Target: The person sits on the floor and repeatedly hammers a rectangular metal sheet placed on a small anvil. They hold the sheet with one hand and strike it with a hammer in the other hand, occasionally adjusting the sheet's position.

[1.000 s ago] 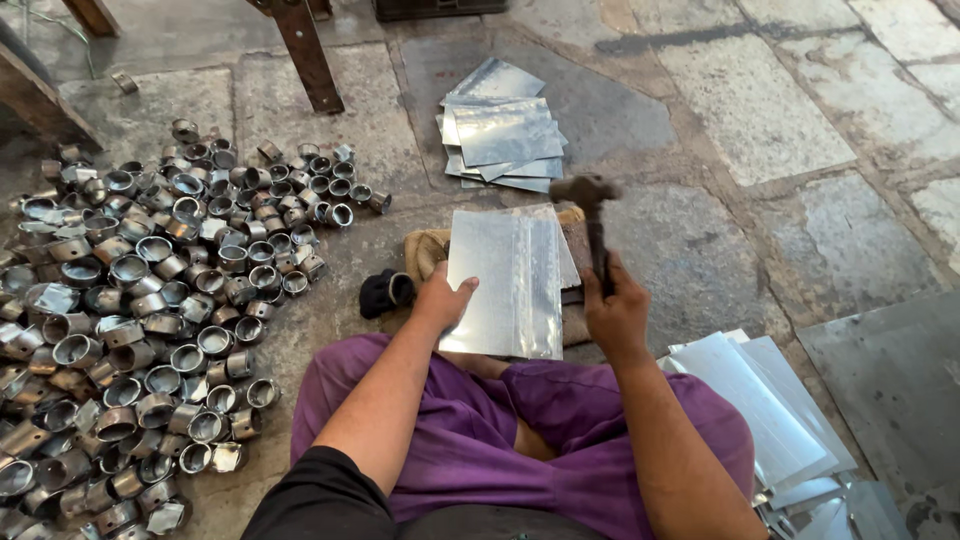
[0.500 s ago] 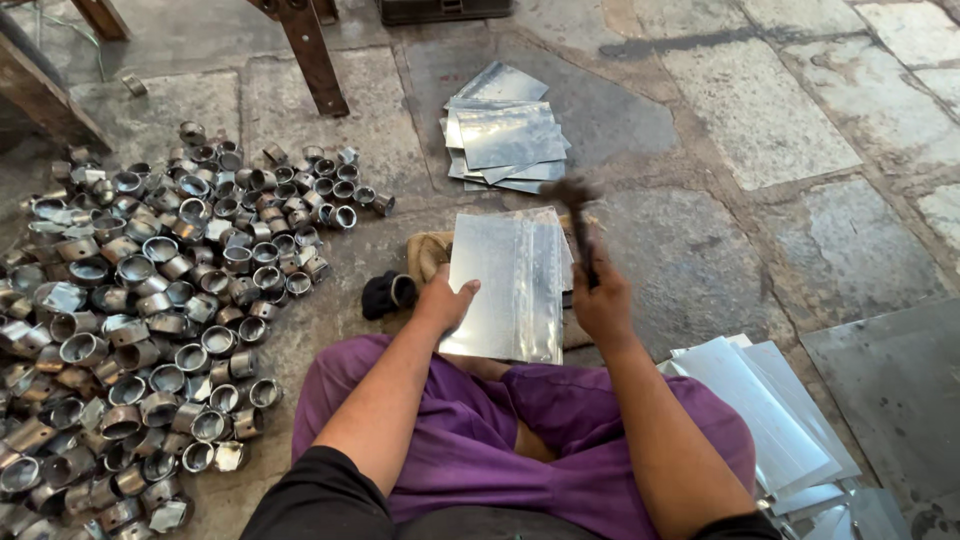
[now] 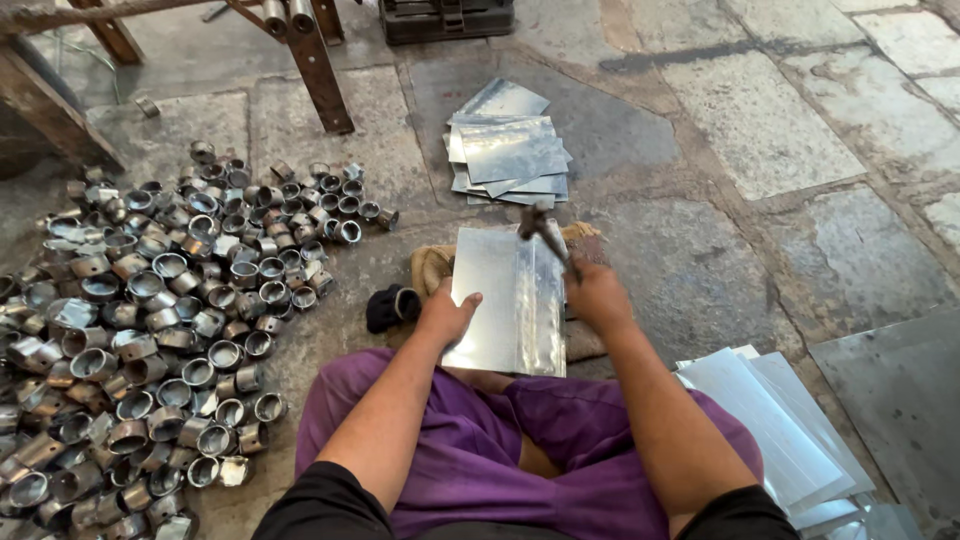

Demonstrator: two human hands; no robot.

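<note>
A shiny metal sheet [image 3: 500, 300] lies on a padded block in front of my knees. My left hand [image 3: 447, 314] presses flat on its near left corner. My right hand [image 3: 594, 293] grips the handle of a small hammer [image 3: 538, 224], whose dark head hangs just above the sheet's far right edge. The sheet's right strip looks folded up along a crease.
A large heap of short metal rings [image 3: 150, 310] covers the floor to my left. A stack of flat metal sheets [image 3: 507, 148] lies ahead, another stack [image 3: 775, 430] by my right knee. A small dark object [image 3: 392, 305] sits left of the sheet. Wooden legs [image 3: 318, 70] stand behind.
The hammer has swung from raised over the sheet's right side down toward the sheet's far right edge. My left hand has stayed on the sheet.
</note>
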